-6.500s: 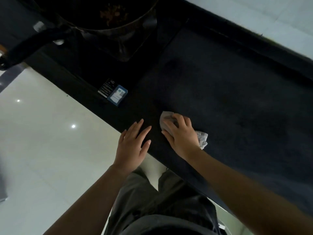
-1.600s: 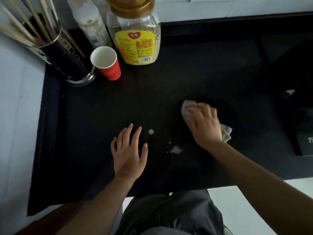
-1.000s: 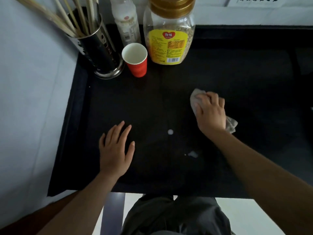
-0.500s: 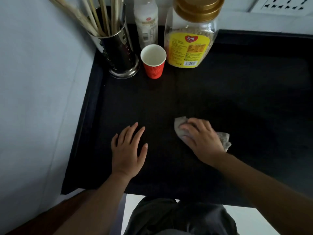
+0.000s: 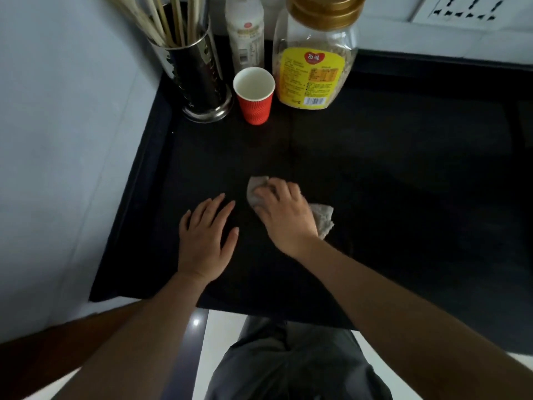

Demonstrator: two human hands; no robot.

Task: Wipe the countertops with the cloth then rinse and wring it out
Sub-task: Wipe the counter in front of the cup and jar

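Black countertop (image 5: 389,168) fills the view, and right at its centre the right hand (image 5: 284,216) is pressed palm-down on the pale grey cloth (image 5: 323,219), fingers curled over it and pinning it to the surface; one bunched end pokes out past the fingertips at about eleven o'clock of the hand, the other end spills from under the wrist side at about three o'clock. Just beside it, at nine o'clock, the left hand (image 5: 206,236) lies flat on the counter, fingers spread and straight, gripping nothing at all. Up at twelve o'clock of the hands, well apart from them, stands a red paper cup (image 5: 255,96), upright with its white inside showing. Touching or nearly touching it at nine o'clock is a shiny metal holder (image 5: 199,79) stuffed with chopsticks (image 5: 161,21). Behind the cup sits a white bottle (image 5: 245,36), and at three o'clock of the cup a big clear jar (image 5: 314,67) with a gold lid and yellow label. Grey trousers (image 5: 294,362) show at six o'clock, below the counter edge.
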